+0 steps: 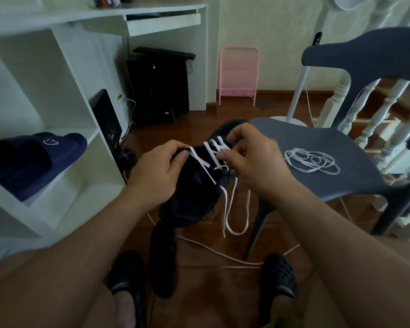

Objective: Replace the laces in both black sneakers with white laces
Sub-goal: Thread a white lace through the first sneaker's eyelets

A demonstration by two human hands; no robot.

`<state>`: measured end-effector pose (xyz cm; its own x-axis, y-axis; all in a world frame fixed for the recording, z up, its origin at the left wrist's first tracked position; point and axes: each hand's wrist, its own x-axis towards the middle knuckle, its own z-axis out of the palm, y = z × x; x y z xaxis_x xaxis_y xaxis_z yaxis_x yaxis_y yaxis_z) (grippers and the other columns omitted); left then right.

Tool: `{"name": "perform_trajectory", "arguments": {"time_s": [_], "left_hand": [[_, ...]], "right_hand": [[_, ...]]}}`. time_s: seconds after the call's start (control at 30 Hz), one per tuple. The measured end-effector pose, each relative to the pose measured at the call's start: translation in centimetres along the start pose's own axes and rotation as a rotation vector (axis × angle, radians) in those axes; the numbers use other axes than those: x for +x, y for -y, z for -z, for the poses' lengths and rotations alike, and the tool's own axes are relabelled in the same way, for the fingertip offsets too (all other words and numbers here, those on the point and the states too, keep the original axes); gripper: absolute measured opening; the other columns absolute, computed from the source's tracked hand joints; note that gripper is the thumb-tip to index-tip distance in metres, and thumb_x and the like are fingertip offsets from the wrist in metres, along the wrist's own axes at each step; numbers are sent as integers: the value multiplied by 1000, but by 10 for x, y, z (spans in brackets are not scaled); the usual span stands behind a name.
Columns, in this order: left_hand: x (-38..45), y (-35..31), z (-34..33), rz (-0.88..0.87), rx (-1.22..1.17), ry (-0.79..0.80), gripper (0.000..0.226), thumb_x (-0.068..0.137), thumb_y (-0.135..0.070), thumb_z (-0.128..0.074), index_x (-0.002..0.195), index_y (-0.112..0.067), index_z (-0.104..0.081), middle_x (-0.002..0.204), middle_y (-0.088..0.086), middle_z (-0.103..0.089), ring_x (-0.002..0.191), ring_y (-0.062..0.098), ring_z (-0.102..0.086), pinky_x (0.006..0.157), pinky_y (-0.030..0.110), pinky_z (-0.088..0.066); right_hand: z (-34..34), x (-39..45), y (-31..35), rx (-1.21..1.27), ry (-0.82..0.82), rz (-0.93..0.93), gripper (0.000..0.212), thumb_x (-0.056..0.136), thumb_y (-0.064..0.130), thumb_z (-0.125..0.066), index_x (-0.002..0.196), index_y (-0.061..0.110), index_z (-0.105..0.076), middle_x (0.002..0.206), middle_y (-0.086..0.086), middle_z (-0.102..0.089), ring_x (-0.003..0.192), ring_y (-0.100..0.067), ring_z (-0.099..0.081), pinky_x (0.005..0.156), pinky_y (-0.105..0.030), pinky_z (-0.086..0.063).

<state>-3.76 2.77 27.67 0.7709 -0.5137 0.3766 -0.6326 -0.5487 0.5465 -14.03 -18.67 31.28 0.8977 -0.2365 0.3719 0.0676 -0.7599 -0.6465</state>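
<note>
A black sneaker (pixel 194 185) is held up in front of me, toe pointing away. A white lace (pixel 207 159) crosses its upper eyelets, and two loose ends hang down on its right side. My left hand (pixel 156 171) grips the sneaker's left side, thumb by the lace. My right hand (pixel 253 159) pinches the lace at the right eyelets. A second black sneaker (pixel 162 256) lies on the floor between my feet. Another white lace (pixel 313 160) lies coiled on the blue chair seat (pixel 341 181).
A white shelf unit (pixel 64 129) stands at left with navy slippers (pixel 33 159) on it. A black computer tower (pixel 159 88) sits under the desk. A pink rack (pixel 238 74) leans on the far wall. White balusters (pixel 369 119) rise at right. A white cable (pixel 223 254) runs over the wooden floor.
</note>
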Motion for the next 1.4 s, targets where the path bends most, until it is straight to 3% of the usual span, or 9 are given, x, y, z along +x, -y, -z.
{"name": "perform_trajectory", "arguments": {"time_s": [0.07, 0.17, 0.37, 0.5, 0.77, 0.9, 1.03, 1.23, 1.4], "left_hand": [[-2, -3, -6, 20, -3, 31, 27, 109, -49, -38, 110, -32, -58, 90, -13, -63, 84, 11, -61, 71, 46, -53], [-4, -7, -12, 59, -63, 58, 24, 110, -45, -39, 93, -34, -53, 76, -6, -59, 68, 12, -56, 62, 46, -47], [-2, -18, -14, 133, -302, 45, 28, 110, -37, -46, 91, -25, -63, 81, 2, -63, 74, 16, -58, 63, 32, -42], [-4, -25, -17, 117, -403, 80, 26, 110, -34, -50, 93, -29, -69, 85, -5, -68, 78, 10, -63, 64, 25, -46], [-10, -35, -16, 55, -432, 86, 21, 110, -28, -52, 103, -36, -70, 93, -22, -71, 88, -2, -67, 68, 9, -46], [-10, -35, -15, -25, -339, 60, 18, 109, -29, -54, 113, -33, -72, 100, -15, -71, 95, 2, -66, 75, 16, -50], [-10, -29, -16, -58, -242, 33, 20, 108, -33, -54, 120, -32, -70, 110, -17, -68, 105, 1, -62, 85, 25, -51], [-12, -38, -12, -17, -285, 26, 33, 96, -27, -75, 114, -52, -66, 106, -22, -68, 95, 2, -65, 81, 23, -56], [-13, -48, -16, 96, -390, -62, 41, 90, -16, -77, 116, -46, -64, 102, -30, -73, 100, -10, -68, 89, 18, -56]], "right_hand": [[-2, -1, 0, -24, -37, 12, 21, 89, 39, -80, 91, 22, -68, 72, 6, -68, 67, -6, -64, 62, -22, -52], [-6, -3, 0, -70, -25, 53, 5, 95, 29, -75, 95, 24, -75, 77, 16, -68, 72, 4, -62, 64, -10, -44], [-10, -1, 6, -143, 29, 70, 12, 98, 27, -70, 109, 26, -76, 96, 12, -77, 77, 2, -61, 70, 5, -36], [-12, -1, 8, -131, 18, 33, 14, 99, 26, -68, 103, 26, -82, 98, 11, -78, 87, -3, -66, 71, 1, -37], [-10, 1, 6, -128, 8, -51, 16, 98, 24, -67, 100, 23, -83, 84, 16, -70, 78, -1, -66, 66, -5, -47], [-8, 1, 11, -161, -1, -41, 16, 98, 26, -66, 100, 22, -82, 86, 11, -73, 77, -4, -66, 68, -11, -50], [-9, -2, 14, -217, 17, 21, 16, 97, 26, -66, 98, 23, -81, 84, 8, -73, 77, -9, -66, 74, -33, -61], [-16, -6, 11, -125, -134, -35, 7, 95, 24, -68, 94, 25, -75, 80, 15, -68, 71, 1, -62, 60, -7, -45], [-19, -9, 13, -122, -110, 20, 6, 96, 20, -69, 99, 25, -65, 75, 16, -60, 69, 1, -58, 66, -10, -47]]}}
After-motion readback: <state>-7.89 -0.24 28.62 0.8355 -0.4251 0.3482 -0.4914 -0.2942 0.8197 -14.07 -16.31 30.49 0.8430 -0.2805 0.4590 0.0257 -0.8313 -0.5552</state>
